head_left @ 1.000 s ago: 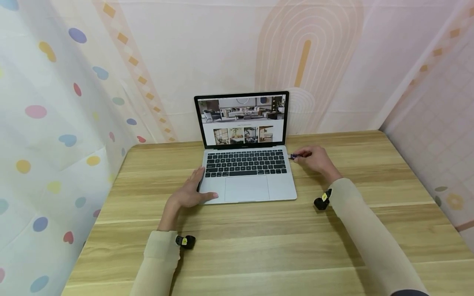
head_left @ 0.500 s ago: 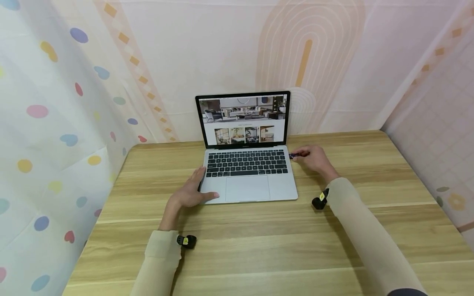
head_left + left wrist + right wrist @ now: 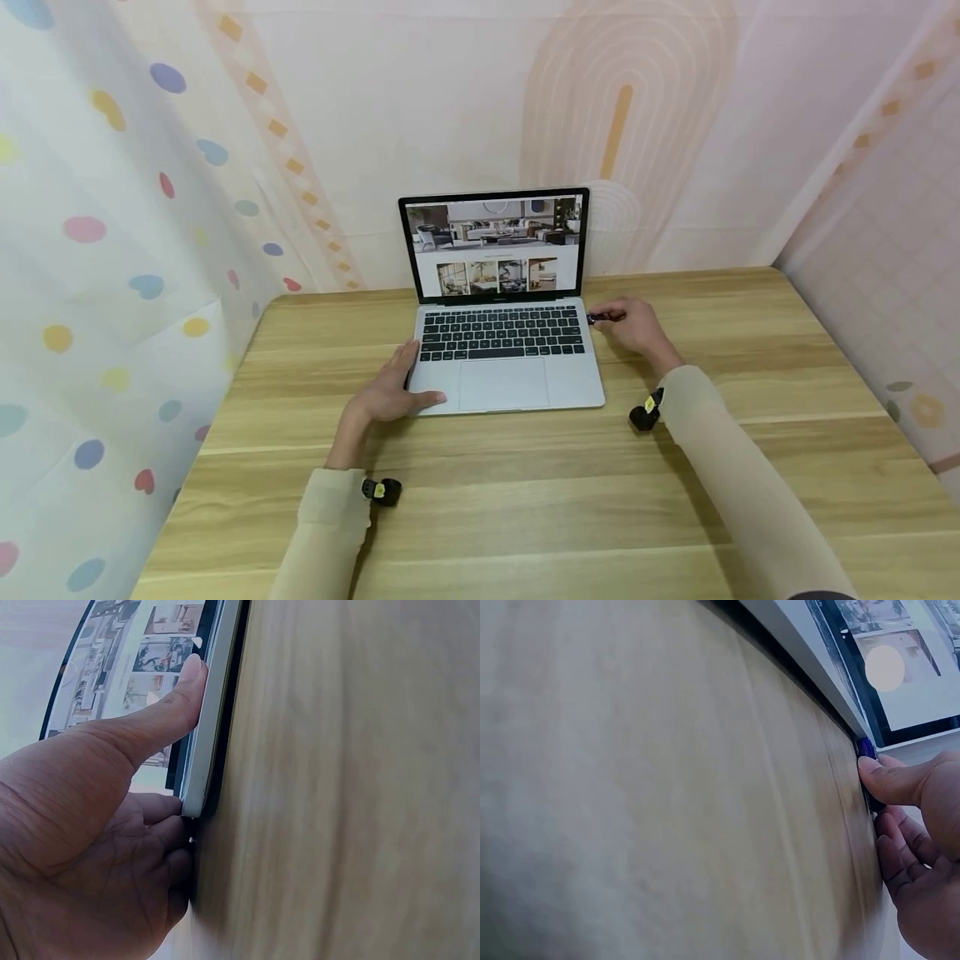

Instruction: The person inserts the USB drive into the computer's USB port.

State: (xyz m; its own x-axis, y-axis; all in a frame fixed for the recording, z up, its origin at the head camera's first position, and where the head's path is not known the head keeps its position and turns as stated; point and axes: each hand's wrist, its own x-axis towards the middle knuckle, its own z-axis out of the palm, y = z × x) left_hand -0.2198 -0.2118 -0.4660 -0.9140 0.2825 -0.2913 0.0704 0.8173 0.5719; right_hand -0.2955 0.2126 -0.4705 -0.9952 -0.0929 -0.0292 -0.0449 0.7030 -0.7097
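An open silver laptop [image 3: 503, 383] stands on the wooden table, its screen lit with pictures of rooms. On its left side lies my left hand [image 3: 387, 395], the thumb resting on the front palm-rest corner and the fingers against the side edge. My right hand [image 3: 636, 324] pinches a small dark purple USB flash drive [image 3: 865, 748] between thumb and fingers. The drive meets the laptop's right side near the hinge, and its metal plug is out of sight. Below the thumb, the other right fingers are bent near the tabletop in the right wrist view.
The wood-grain table [image 3: 510, 500] extends around the laptop on all sides. Behind it hangs a pale patterned curtain [image 3: 450, 100], close to the screen's back. Each sleeve cuff carries a black wrist camera [image 3: 387, 492].
The flash drive has moved left against the laptop; its silver plug showed one second ago and no longer does. My right hand moved slightly left with it. The left hand stays on the laptop.
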